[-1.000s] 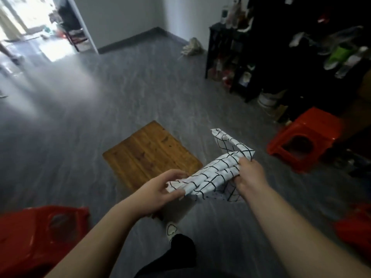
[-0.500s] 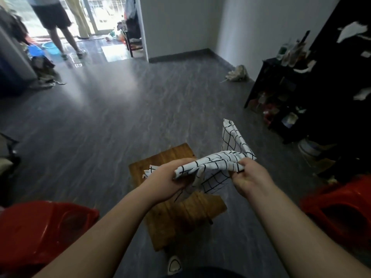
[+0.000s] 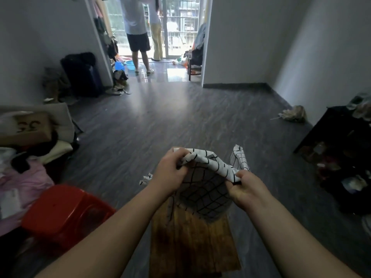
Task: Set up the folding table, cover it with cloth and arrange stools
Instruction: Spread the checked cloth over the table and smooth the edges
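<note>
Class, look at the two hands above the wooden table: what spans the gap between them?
In the head view, the checked cloth stretches from the left hand to the right hand, sagging over the wooden table.

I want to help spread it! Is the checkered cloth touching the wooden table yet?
Cannot tell. In the head view the cloth, held by the left hand and right hand, hangs over the table, hiding any gap or contact.

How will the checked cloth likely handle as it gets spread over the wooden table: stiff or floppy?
Probably floppy: the checked cloth sags between the left hand and right hand. Likely light, since pinching fingers carry it. Its bunched folds suggest it may need shaking out over the table.
</note>
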Tool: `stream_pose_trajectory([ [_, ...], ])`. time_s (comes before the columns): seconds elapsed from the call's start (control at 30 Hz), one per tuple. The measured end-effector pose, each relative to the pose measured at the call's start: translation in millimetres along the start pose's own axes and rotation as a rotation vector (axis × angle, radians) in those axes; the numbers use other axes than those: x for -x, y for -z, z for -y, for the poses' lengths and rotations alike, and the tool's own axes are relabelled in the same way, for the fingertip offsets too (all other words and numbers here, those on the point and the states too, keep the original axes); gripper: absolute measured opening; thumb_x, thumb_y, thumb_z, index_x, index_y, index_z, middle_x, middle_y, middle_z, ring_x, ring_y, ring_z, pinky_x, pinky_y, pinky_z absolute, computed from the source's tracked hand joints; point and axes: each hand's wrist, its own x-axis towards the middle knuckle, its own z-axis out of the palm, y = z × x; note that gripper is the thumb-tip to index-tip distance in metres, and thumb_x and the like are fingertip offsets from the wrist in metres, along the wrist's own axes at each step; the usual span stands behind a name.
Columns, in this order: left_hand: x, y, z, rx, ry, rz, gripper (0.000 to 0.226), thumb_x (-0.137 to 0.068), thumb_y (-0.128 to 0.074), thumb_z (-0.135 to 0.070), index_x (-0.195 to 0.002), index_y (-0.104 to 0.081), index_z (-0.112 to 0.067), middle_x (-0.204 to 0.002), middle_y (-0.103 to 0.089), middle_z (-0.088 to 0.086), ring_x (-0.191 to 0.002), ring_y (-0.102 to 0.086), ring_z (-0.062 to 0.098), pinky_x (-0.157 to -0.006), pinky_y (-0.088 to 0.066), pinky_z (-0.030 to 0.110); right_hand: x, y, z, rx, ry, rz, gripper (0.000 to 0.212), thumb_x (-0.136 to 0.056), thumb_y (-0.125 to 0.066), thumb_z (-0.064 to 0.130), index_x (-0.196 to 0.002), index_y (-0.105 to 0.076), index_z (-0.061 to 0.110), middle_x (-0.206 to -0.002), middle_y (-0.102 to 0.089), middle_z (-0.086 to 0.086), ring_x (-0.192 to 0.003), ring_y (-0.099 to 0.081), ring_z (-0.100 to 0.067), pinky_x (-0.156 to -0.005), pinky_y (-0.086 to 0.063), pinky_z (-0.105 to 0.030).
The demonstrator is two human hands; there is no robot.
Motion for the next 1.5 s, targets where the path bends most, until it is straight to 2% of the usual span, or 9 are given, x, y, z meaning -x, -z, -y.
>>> stream_pose_trajectory([
  [0.2,-79,17,-36,-0.267,0.104,0.031,0.02,-0.084,-0.059,-0.001,-0.102,-0.066,-0.003,-0.097,-0.07,0.015,-0.093,-0.063,0.026,-0.077,-0.045,0.032,-6,0,78,0.838,-0.078,0.323,0.066,-0.097,-0.045,0.062,-0.101,-0.069,0.001,-0.08,-0.073,-0.019,-0.064,-0.072,-0.025,-0.053,-0.057,-0.031],
  [0.3,-109,23,-57,-0.392,0.083,0.113,0.027,-0.087,-0.057,-0.002,-0.114,-0.061,-0.003,-0.107,-0.068,0.017,-0.102,-0.062,0.029,-0.087,-0.047,0.038,-11,-15,106,1.189,0.472,0.281,0.046,-0.096,-0.058,0.051,-0.077,-0.065,0.009,-0.071,-0.066,-0.014,-0.058,-0.066,-0.027,-0.052,-0.051,-0.032],
  [0.43,-127,26,-75,-0.535,0.043,0.151,0.013,-0.089,-0.057,-0.005,-0.098,-0.051,-0.012,-0.084,-0.056,0.001,-0.089,-0.055,0.027,-0.071,-0.038,0.033,-9,-53,118,1.42,1.206,0.512,0.037,-0.088,-0.074,0.029,-0.121,-0.06,0.023,-0.121,-0.061,-0.002,-0.11,-0.058,-0.017,-0.093,-0.048,-0.031],
  [0.53,-133,35,-86,-0.598,-0.02,0.19,0.019,-0.087,-0.057,-0.005,-0.085,-0.044,-0.019,-0.072,-0.045,-0.009,-0.079,-0.05,0.024,-0.06,-0.027,0.032,-2,-94,109,1.469,1.217,0.685,0.064,-0.085,-0.077,0.027,-0.141,-0.047,0.023,-0.134,-0.052,0.001,-0.119,-0.05,-0.011,-0.101,-0.041,-0.029],
  [0.7,-141,64,-98,-0.607,-0.068,0.187,0.028,-0.088,-0.056,-0.007,-0.077,-0.04,-0.027,-0.075,-0.047,-0.012,-0.074,-0.047,0.014,-0.06,-0.03,0.027,14,-151,94,1.593,1.212,0.702,0.015,-0.088,-0.066,0.021,-0.102,-0.065,0.015,-0.092,-0.067,0.0,-0.091,-0.062,-0.022,-0.081,-0.051,-0.038],
  [0.97,-156,101,-82,-0.5,-0.08,0.184,0.011,-0.089,-0.065,-0.014,-0.092,-0.056,-0.021,-0.084,-0.057,-0.008,-0.073,-0.051,0.003,-0.063,-0.034,0.025,18,-186,81,1.404,1.081,0.787,0.025,-0.088,-0.067,0.027,-0.112,-0.07,0.023,-0.102,-0.073,0.003,-0.095,-0.068,-0.017,-0.089,-0.055,-0.043],
  [1.17,-137,116,-17,-0.536,0.134,0.271,0.042,-0.083,-0.073,-0.013,-0.124,-0.064,-0.012,-0.149,-0.041,0.007,-0.136,-0.04,0.022,-0.108,-0.033,0.027,-1,-185,56,1.235,0.96,0.755,0.024,-0.084,-0.061,0.029,-0.106,-0.07,0.026,-0.101,-0.074,-0.002,-0.096,-0.07,-0.022,-0.089,-0.056,-0.052],
  [1.33,-116,143,23,-0.613,0.26,0.197,0.016,-0.086,-0.064,-0.013,-0.08,-0.064,-0.027,-0.08,-0.062,-0.005,-0.088,-0.062,0.024,-0.068,-0.039,0.031,-20,-176,52,1.119,0.938,0.685,0.021,-0.086,-0.062,0.023,-0.107,-0.068,0.023,-0.103,-0.074,-0.007,-0.098,-0.07,-0.026,-0.09,-0.056,-0.05],
  [1.5,-102,163,45,-0.763,0.309,0.198,0.019,-0.087,-0.057,-0.013,-0.079,-0.055,-0.03,-0.088,-0.063,0.001,-0.088,-0.059,0.029,-0.072,-0.047,0.039,-38,-165,54,1.023,0.901,0.65,0.025,-0.093,-0.063,0.011,-0.115,-0.07,0.022,-0.102,-0.074,0.001,-0.093,-0.071,-0.011,-0.076,-0.058,-0.027],
])
